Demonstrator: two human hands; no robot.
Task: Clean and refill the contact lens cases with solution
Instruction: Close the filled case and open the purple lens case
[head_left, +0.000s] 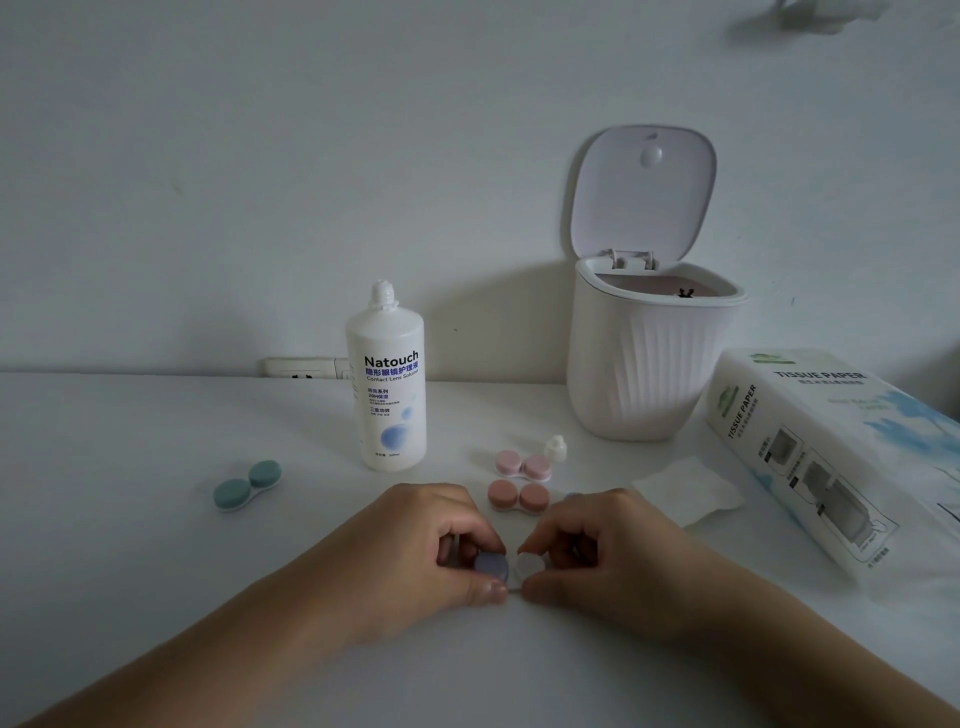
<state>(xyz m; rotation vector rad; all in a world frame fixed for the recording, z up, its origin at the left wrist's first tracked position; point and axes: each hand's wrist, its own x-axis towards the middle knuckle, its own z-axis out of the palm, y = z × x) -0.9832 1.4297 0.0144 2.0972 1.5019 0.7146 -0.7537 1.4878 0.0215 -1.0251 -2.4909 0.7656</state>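
1. Right now I have both hands low in the middle of the table, working one lens case (508, 567) between them. My left hand (431, 545) curls its fingers and thumb round the blue-grey cap (491, 566); my right hand (592, 545) pinches the white side (527, 564) next to it.
2. My reading is that I am either unscrewing or tightening a cap; I cannot tell which. A second small blue cap (571, 496) seems to lie just beyond my right knuckles, which suggests the white side is open.
3. The next move, I judge, calls for keeping the case level, since any solution inside would spill, and twisting one side while the other holds firm.
4. Just past my hands sit two pink cases, the darker one (518, 497) nearer and the paler one (523, 465) behind it, both capped. A green case (247, 484) lies well apart to the left, also capped.
5. A sheet of tissue (691, 491) lies flat to the right, near a tissue pack (831, 452).
6. Farther back stands the solution bottle (387, 384), upright with its neck bare; its small white cap (555, 450) stands beside the paler pink case.
7. Behind that a ribbed white bin (644, 364) stands with its lid up.
8. The table (156, 545) is plain white against a pale wall (260, 156), with a socket strip (306, 368) at the join. The light is dim.
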